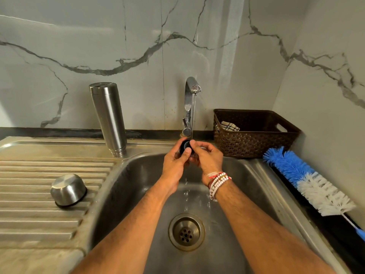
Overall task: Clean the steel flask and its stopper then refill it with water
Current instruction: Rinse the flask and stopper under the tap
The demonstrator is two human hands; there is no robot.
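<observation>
My 2 hands meet just under the tap (190, 103), above the sink (138, 175). My left hand (174, 162) curls round the stopper (184, 145), a small black piece, with the thumb laid over its near edge. My right hand (207, 157) pinches the same stopper from the other side, 1 fingertip on its rim. A thin stream of water (193, 117) falls from the spout onto the stopper between my fingers. Drops fall below my hands toward the drain (186, 231), which lies nearer to me.

The steel flask (108, 117) stands mouth-down on the ribbed drainboard (39, 175), well to the left of my left hand and apart from it. Its steel cup (68, 189) sits upside down on the same board, left of my left forearm.

To the right of my right hand a brown basket (254, 135) holds a checked cloth (229, 126). A blue and white bottle brush (308, 178) lies just beside the basket, along the sink's right rim. Bead bracelets (218, 183) circle my right wrist.
</observation>
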